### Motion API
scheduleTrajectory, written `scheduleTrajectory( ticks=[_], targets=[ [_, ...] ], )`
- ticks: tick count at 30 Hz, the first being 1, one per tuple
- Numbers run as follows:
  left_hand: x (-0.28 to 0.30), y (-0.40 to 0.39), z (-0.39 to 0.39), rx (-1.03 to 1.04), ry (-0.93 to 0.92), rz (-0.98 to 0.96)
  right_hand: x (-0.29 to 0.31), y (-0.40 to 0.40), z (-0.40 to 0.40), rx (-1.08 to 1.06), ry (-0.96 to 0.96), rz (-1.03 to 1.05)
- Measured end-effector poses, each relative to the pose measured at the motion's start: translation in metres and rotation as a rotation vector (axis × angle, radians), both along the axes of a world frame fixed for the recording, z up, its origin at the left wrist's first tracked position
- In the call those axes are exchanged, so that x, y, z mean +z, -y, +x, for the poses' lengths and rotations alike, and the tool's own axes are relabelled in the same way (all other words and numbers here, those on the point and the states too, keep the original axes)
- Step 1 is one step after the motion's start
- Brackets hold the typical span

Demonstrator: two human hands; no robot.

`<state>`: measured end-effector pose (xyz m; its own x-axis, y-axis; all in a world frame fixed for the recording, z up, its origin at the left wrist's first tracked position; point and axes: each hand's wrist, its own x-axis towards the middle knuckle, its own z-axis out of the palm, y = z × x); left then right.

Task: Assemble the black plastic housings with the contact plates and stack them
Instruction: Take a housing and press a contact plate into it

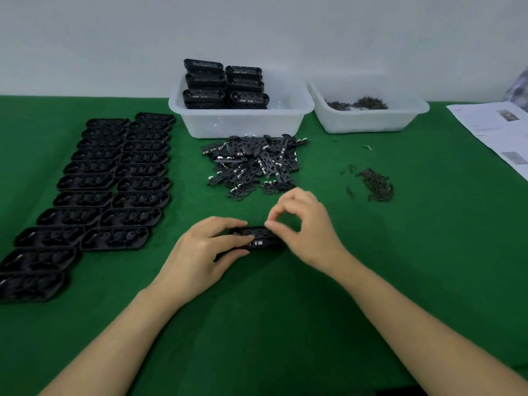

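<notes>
A black plastic housing [258, 238] lies on the green table in front of me, with small metal contacts showing along its near side. My left hand [203, 251] grips its left end, fingers curled over the top and thumb underneath. My right hand [304, 224] hovers over its right end, thumb and forefinger pinched together at the top edge; what they pinch is too small to make out. A loose pile of black contact plates [254, 164] lies just beyond. Two rows of open housings [114, 178] cover the table to the left.
A white tub [243, 121] at the back holds stacked housings [225, 84]. A second white tub [368, 117] to its right holds small dark parts. A heap of small dark pins [375, 184] lies at right. Printed sheets [497, 132] lie at the far right edge.
</notes>
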<state>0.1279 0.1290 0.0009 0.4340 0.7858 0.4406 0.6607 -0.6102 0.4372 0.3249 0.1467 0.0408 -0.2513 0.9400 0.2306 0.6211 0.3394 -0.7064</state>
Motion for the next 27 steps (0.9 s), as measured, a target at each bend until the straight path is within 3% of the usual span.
scheduleTrajectory(
  ticks=[13,27],
  targets=[
    [0.001,0.001,0.001,0.008,-0.003,0.042,-0.024,0.005,0.002,-0.098,0.091,-0.004],
    [-0.001,-0.001,0.001,-0.036,-0.013,0.063,-0.003,-0.014,0.012,-0.019,0.055,-0.417]
  ],
)
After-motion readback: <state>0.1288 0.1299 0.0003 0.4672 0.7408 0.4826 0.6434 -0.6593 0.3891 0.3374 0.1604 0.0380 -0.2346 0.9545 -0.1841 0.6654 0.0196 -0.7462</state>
